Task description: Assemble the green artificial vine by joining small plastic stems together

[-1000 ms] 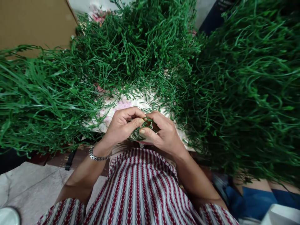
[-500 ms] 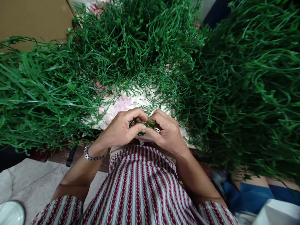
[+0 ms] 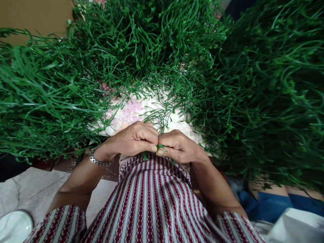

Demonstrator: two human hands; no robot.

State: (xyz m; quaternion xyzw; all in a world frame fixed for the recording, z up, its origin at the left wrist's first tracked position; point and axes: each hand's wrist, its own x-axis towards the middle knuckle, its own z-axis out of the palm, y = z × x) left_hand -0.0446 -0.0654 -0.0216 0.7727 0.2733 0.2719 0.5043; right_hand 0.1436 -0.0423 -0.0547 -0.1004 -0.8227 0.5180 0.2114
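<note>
My left hand (image 3: 136, 139) and my right hand (image 3: 181, 145) meet in front of my waist, thumbs and fingers pinched close together. A small piece of green stem (image 3: 161, 146) shows between the fingertips of both hands, and the rest of it is mostly hidden by the fingers. Just beyond the hands, several loose thin green stems (image 3: 162, 114) with small forked tips lie on a white cloth with a pink and lilac pattern (image 3: 133, 109). A metal-link band (image 3: 97, 158) circles my left wrist.
Tangled heaps of green stems surround the cloth: a left heap (image 3: 37, 94), a far heap (image 3: 146, 37) and a right heap (image 3: 265, 98). A brown panel (image 3: 35, 17) stands far left. Near the floor are a round white object (image 3: 15, 224) and a blue-and-tan box (image 3: 274, 202).
Both hands have moved slightly nearer my body, and their fingers have closed in tighter. The gap between thumbs and fingers, where green showed before, has mostly closed.
</note>
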